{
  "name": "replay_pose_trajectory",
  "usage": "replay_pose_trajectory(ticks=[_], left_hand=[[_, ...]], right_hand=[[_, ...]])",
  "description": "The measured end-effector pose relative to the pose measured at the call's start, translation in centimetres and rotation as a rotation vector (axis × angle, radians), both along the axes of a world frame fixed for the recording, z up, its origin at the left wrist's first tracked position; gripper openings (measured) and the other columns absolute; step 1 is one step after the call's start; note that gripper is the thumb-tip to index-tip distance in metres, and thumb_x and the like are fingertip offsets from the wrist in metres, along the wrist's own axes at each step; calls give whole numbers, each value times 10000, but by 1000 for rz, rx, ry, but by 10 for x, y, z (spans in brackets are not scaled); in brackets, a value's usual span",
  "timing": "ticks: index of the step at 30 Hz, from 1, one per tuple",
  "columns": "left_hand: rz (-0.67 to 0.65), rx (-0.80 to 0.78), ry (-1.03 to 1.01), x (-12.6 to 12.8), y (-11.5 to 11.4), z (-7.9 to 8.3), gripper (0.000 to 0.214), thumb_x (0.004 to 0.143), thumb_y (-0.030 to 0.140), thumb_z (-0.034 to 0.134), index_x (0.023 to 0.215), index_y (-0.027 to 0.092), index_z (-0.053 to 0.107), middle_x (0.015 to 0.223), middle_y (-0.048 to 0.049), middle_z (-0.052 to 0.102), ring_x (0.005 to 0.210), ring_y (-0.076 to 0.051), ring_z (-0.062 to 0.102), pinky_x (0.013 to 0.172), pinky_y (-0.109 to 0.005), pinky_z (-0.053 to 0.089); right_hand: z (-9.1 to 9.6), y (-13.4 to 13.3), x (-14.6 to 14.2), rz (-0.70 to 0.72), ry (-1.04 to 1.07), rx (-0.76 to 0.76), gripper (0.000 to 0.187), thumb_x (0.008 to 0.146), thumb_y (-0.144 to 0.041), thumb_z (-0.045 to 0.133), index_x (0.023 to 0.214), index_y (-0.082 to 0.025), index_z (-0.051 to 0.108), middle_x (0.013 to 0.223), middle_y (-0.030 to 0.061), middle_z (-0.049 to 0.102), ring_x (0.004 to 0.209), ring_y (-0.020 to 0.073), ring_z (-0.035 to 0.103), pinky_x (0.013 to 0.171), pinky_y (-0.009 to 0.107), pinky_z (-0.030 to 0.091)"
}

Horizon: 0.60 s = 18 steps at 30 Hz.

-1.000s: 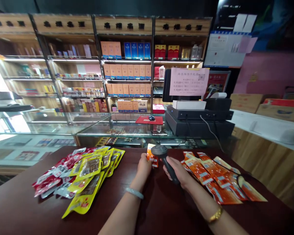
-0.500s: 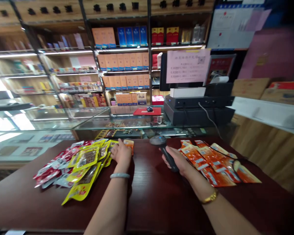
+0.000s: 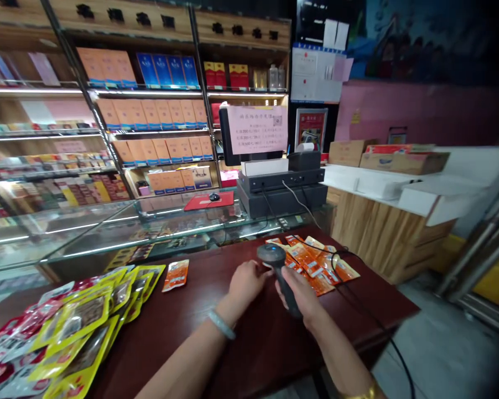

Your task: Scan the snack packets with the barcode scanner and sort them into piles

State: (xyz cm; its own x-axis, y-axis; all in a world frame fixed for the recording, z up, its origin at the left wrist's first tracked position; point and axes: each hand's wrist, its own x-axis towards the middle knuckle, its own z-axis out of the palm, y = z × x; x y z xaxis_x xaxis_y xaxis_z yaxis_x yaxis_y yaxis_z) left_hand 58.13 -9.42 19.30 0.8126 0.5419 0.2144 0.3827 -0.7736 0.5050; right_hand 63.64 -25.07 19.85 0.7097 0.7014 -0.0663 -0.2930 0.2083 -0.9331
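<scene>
My right hand (image 3: 301,293) is wrapped around the handle of a dark barcode scanner (image 3: 289,291), whose head points up and to the left. Just left of the scanner, my left hand (image 3: 248,284) is low over the table, fingers bent toward the pile of orange snack packets (image 3: 311,260). Nothing shows in the left hand, though its fingertips are partly hidden. One orange packet (image 3: 176,276) lies apart, beside a heap of yellow-edged snack packets (image 3: 81,318). Red and silver packets (image 3: 14,338) stick out at that heap's left side.
A black cable (image 3: 393,332) runs over the dark red table (image 3: 183,338) and down its right edge. Behind it stand a glass counter (image 3: 108,230), a red mouse pad (image 3: 191,203) and a monitor with a pink notice (image 3: 255,130) above a cash drawer (image 3: 280,200). Boxes fill the shelves.
My left hand has left the single orange packet beside the yellow heap and moved right, close to the scanner and orange pile. The view has turned right. The right hand still holds the scanner.
</scene>
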Motion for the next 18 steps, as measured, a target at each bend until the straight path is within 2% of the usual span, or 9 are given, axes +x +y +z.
replay_pose_trajectory(ticks=[2,4,6,8,11,14,18], left_hand=[[21,69,51,20,-20,1,375,835,494,581,989,158,647,1035,-164,670,1003,-305,614,863,-382,438],[141,126,70,40,-35,-1,359,856,420,541,1046,126,620,1102,-199,640,1076,-342,576,893,-426,411],[228,134,72,55,-43,-7,339,880,338,482,1110,114,589,1164,-214,610,1131,-349,541,923,-445,381],[260,98,70,64,-45,-14,393,890,321,454,1213,112,538,1224,-223,582,1160,-344,522,938,-442,364],[269,43,63,65,-41,-19,595,847,402,542,1350,106,429,1272,-244,563,1191,-355,507,947,-434,357],[242,10,62,54,-32,-17,708,758,456,672,1336,119,440,1183,-225,628,1169,-355,535,929,-412,375],[208,5,35,35,-20,-14,850,711,405,757,1421,151,364,1112,-185,672,1099,-317,614,887,-349,405]], right_hand=[[-9,-17,-4,-87,52,33,538,695,-694,698,848,-198,558,525,-72,515,353,47,384,341,158,280],[-17,-31,-8,-143,99,48,539,691,-693,707,834,-200,544,525,-72,502,359,46,378,349,158,276],[-24,-40,-12,-165,117,44,537,693,-696,705,825,-203,538,517,-74,485,355,47,359,347,162,263],[-28,-47,-16,-173,120,31,527,700,-694,700,809,-207,532,515,-72,475,353,49,349,345,167,254],[-33,-53,-19,-176,115,26,507,719,-684,691,803,-212,526,529,-65,477,367,55,365,351,170,268],[-36,-54,-21,-164,90,41,498,734,-684,680,820,-213,541,517,-66,455,368,58,353,348,171,270],[-36,-52,-24,-184,87,30,513,719,-691,689,749,-209,514,525,-61,461,370,52,355,351,166,258]])
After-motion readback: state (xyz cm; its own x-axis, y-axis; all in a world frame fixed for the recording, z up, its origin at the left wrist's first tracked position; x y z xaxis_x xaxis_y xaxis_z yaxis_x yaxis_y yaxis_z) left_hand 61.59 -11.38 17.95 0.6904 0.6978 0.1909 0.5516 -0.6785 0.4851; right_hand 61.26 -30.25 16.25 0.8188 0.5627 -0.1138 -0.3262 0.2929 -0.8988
